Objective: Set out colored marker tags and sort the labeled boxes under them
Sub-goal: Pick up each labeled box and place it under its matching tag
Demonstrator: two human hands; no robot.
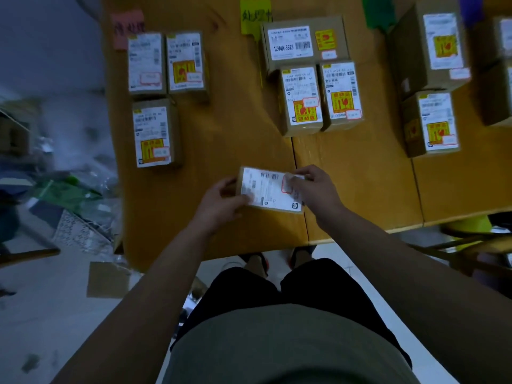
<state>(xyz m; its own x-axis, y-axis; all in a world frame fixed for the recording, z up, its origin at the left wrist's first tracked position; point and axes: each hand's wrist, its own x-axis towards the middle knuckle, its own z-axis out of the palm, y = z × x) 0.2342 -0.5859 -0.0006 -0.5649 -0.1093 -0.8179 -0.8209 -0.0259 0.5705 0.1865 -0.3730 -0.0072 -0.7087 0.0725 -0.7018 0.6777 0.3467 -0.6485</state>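
Grips the box [270, 189] at both ends, left hand [221, 202] and right hand [315, 187] curled round it, near the table [221, 134] front edge; risks filing it under the wrong marker, pink tag [127, 29], yellow tag [255, 16] or green tag [378, 12], by misreading its label.

On the surface [221, 128] before us, the left tag [127, 27] lies farthest back, a pair of boxes [184, 60] just nearer and a third box [155, 133] nearer still. To the right, the middle tag [255, 16] lies beside a wide box [303, 41], with two boxes [300, 98] side by side before it. Nearest us, a last box [270, 191] sits between our left hand [221, 200] and right hand [315, 187].
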